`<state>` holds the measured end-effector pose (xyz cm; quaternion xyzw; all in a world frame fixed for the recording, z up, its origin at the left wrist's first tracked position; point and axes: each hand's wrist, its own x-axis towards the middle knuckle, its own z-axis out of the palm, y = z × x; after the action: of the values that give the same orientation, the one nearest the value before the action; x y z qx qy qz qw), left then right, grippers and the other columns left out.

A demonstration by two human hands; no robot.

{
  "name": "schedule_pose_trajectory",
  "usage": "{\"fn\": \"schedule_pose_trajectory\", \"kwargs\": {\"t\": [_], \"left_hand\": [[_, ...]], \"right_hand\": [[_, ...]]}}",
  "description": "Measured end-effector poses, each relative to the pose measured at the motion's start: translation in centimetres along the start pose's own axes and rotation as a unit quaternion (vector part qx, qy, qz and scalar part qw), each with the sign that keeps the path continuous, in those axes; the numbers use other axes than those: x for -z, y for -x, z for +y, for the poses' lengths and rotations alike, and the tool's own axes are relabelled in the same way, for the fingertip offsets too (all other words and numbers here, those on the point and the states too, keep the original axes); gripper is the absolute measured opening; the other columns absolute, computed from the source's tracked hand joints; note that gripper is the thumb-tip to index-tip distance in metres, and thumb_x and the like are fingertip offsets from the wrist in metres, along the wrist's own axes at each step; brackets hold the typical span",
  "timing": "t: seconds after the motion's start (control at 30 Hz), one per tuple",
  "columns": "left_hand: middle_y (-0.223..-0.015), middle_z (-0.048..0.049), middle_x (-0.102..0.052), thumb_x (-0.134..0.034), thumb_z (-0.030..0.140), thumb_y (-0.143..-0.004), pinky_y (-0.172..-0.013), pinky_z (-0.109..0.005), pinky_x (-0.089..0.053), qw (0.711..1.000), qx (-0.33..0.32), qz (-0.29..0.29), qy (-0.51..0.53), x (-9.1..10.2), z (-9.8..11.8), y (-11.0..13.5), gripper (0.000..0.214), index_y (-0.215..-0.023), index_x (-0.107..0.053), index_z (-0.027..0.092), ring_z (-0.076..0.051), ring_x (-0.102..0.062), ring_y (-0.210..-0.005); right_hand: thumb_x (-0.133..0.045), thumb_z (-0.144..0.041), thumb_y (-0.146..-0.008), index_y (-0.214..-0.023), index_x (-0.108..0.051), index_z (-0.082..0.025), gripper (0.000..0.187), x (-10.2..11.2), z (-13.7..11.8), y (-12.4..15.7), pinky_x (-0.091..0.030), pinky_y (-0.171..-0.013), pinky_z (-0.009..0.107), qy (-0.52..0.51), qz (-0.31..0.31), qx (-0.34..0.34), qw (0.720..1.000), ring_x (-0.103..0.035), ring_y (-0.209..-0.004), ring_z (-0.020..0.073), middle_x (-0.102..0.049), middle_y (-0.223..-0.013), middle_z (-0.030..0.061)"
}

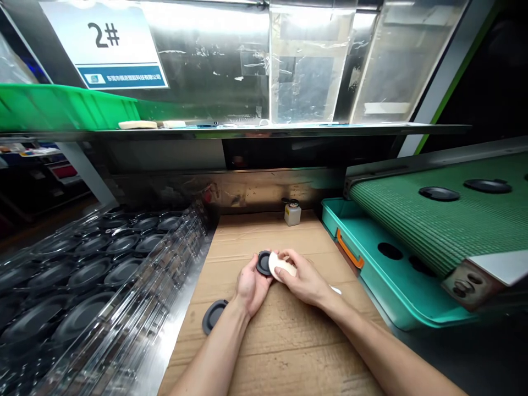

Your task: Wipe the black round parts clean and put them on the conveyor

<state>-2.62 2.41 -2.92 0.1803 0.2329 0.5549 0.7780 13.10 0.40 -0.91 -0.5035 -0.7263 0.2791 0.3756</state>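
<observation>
My left hand (252,286) is closed around a round black part (263,264) with a raised ring, held up over the cardboard sheet (297,346). In my right hand (303,278) is a white oval pad (280,267), pinched between thumb and fingers; its edge overlaps the right side of the black part. Another round black part (213,316) lies on the cardboard beside my left forearm. A small white object (336,290) shows partly from behind my right wrist.
At left, clear plastic trays (157,297) hold several black parts. A small bottle (292,213) stands at the cardboard's far end. To the right are a teal bin (350,280) and a green conveyor belt (412,220) carrying black parts. A shelf (289,131) spans the back, bearing a green crate (66,110).
</observation>
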Motion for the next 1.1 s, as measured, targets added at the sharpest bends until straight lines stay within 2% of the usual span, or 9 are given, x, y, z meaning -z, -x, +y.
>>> {"fn": "schedule_pose_trajectory", "kwargs": {"t": [0.13,0.23,0.43,0.47,0.6,0.73,0.87,1.0,1.1], "left_hand": [[-0.118,-0.0153,-0.063,-0.049,0.032,-0.090,-0.097,-0.041,-0.048,1.000,0.004,-0.011,-0.004,-0.2,-0.3,0.2,0.028,-0.104,-0.063,0.012,-0.026,-0.059,-0.111],[-0.117,-0.0153,-0.064,-0.051,0.032,-0.090,-0.098,-0.040,-0.046,0.999,0.005,-0.022,-0.039,-0.7,-0.7,0.5,0.030,-0.107,-0.063,0.011,-0.026,-0.059,-0.110],[-0.111,-0.0149,-0.066,-0.053,0.031,-0.089,-0.100,-0.040,-0.044,0.998,-0.009,-0.020,-0.067,-1.0,-1.1,0.8,0.027,-0.101,-0.065,0.010,-0.026,-0.060,-0.109],[-0.111,-0.0147,-0.066,-0.053,0.031,-0.089,-0.100,-0.041,-0.045,0.998,-0.010,-0.021,-0.066,-0.9,-1.1,0.8,0.026,-0.101,-0.064,0.011,-0.026,-0.060,-0.109],[-0.112,-0.0142,-0.066,-0.053,0.029,-0.089,-0.096,-0.043,-0.047,0.997,-0.015,-0.010,-0.076,-0.9,-1.1,0.7,0.024,-0.101,-0.064,0.011,-0.026,-0.061,-0.107],[-0.110,-0.0163,-0.066,-0.050,0.028,-0.090,-0.094,-0.041,-0.049,0.997,-0.015,0.009,-0.073,-0.9,-1.0,0.6,0.026,-0.100,-0.064,0.009,-0.025,-0.062,-0.104],[-0.112,-0.0160,-0.066,-0.048,0.028,-0.091,-0.092,-0.042,-0.051,0.997,-0.003,0.027,-0.066,-0.8,-1.0,0.4,0.026,-0.101,-0.063,0.009,-0.025,-0.062,-0.103],[-0.111,-0.0157,-0.066,-0.048,0.028,-0.091,-0.094,-0.038,-0.050,0.998,-0.009,0.026,-0.056,-0.9,-1.0,0.2,0.026,-0.097,-0.064,0.009,-0.023,-0.062,-0.106],[-0.113,-0.0162,-0.066,-0.045,0.027,-0.093,-0.096,-0.038,-0.049,0.999,0.000,0.021,-0.037,-0.8,-0.9,0.2,0.028,-0.103,-0.064,0.009,-0.023,-0.061,-0.109]], "right_hand": [[-0.052,-0.032,-0.085,-0.105,-0.058,-0.022,0.023,0.1,0.2,-0.1,-0.043,-0.075,0.025,-0.026,-0.009,0.023,0.999,-0.059,-0.083,0.0142,-0.066,-0.096,0.0003],[-0.048,-0.036,-0.090,-0.105,-0.060,-0.021,0.025,-0.1,0.2,-0.3,-0.042,-0.071,0.024,-0.024,-0.004,0.014,1.000,-0.059,-0.076,0.0136,-0.067,-0.087,0.0002],[-0.049,-0.036,-0.090,-0.088,-0.070,-0.021,0.026,0.2,0.1,-0.3,-0.042,-0.071,0.023,0.029,-0.060,0.044,0.997,-0.061,-0.077,0.0143,-0.069,-0.084,0.0010],[-0.049,-0.036,-0.090,-0.089,-0.070,-0.021,0.026,0.4,0.0,-0.3,-0.042,-0.072,0.024,0.057,-0.054,0.041,0.996,-0.061,-0.078,0.0150,-0.069,-0.084,0.0014],[-0.044,-0.037,-0.093,-0.103,-0.066,-0.023,0.029,0.6,-0.3,-0.1,-0.041,-0.077,0.025,0.163,0.042,0.016,0.986,-0.063,-0.088,0.0177,-0.070,-0.095,0.0050],[-0.042,-0.039,-0.094,-0.102,-0.064,-0.024,0.028,-0.1,-0.5,-0.5,-0.041,-0.075,0.023,0.177,0.003,0.040,0.983,-0.063,-0.086,0.0159,-0.069,-0.094,0.0032],[-0.039,-0.037,-0.096,-0.104,-0.060,-0.021,0.027,-0.5,-0.2,-0.9,-0.040,-0.076,0.024,0.230,0.094,-0.014,0.969,-0.062,-0.091,0.0176,-0.067,-0.100,0.0064],[-0.039,-0.038,-0.096,-0.110,-0.055,-0.023,0.026,-1.5,-0.4,-0.8,-0.041,-0.073,0.023,0.191,0.058,0.028,0.979,-0.062,-0.087,0.0165,-0.067,-0.100,0.0044],[-0.035,-0.039,-0.097,-0.112,-0.053,-0.023,0.029,-2.2,-0.9,-0.8,-0.040,-0.070,0.025,0.238,0.076,-0.019,0.968,-0.063,-0.085,0.0184,-0.067,-0.101,0.0060]]}}
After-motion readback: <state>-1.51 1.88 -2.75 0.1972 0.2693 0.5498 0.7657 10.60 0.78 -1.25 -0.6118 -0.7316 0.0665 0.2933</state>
